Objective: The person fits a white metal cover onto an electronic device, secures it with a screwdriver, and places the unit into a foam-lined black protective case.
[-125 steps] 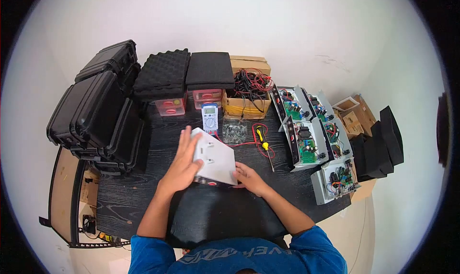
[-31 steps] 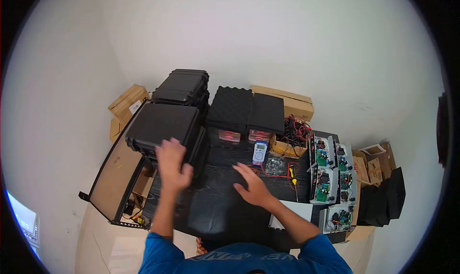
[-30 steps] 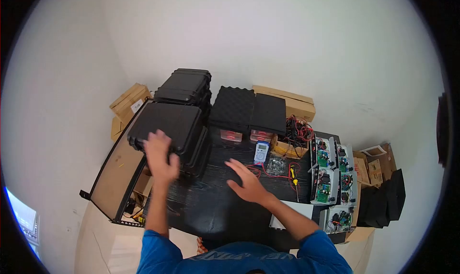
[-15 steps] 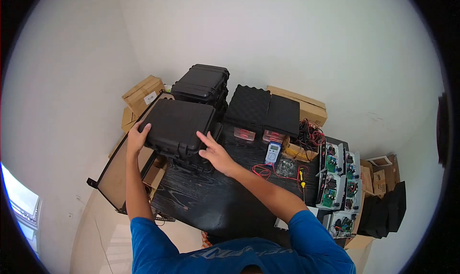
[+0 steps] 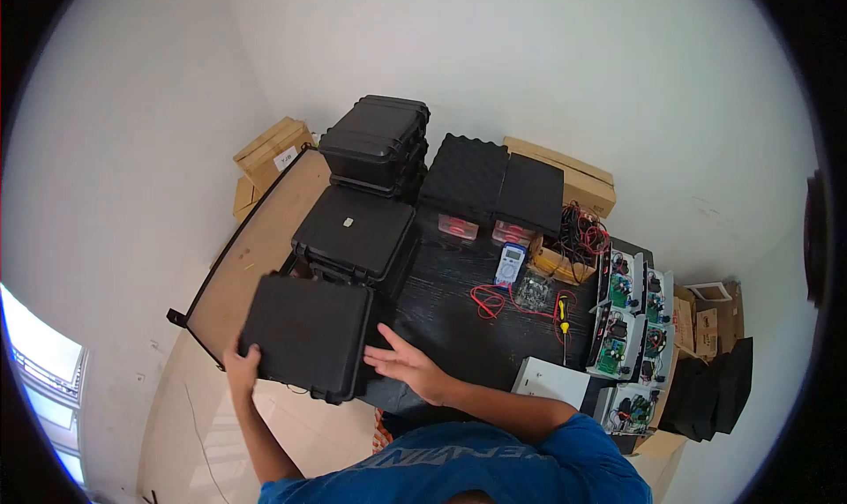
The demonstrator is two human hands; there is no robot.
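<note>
A black hard plastic case (image 5: 307,332) with a flat lid hangs tilted over the table's front left edge, close to my body. My left hand (image 5: 241,369) grips its left front corner, thumb on top of the lid and fingers hidden underneath. At the case's right side is my right hand (image 5: 408,365), open, its fingers stretched out and spread with the fingertips right by the case wall. Just behind stands another black case (image 5: 355,231) with a small pale label on its lid. Farther back, more black cases (image 5: 375,134) are stacked.
Dark foam sheets (image 5: 463,178) lie on clear boxes at the back. A multimeter (image 5: 509,264), red leads, a yellow screwdriver (image 5: 564,314) and a white panel (image 5: 551,382) lie right of centre. Open circuit-board units (image 5: 615,350) line the right edge. A cardboard box (image 5: 273,154) stands back left.
The black case has come off the stack and moved toward my body, uncovering the case with the pale label. Both hands moved with it, and the view shifted slightly.
</note>
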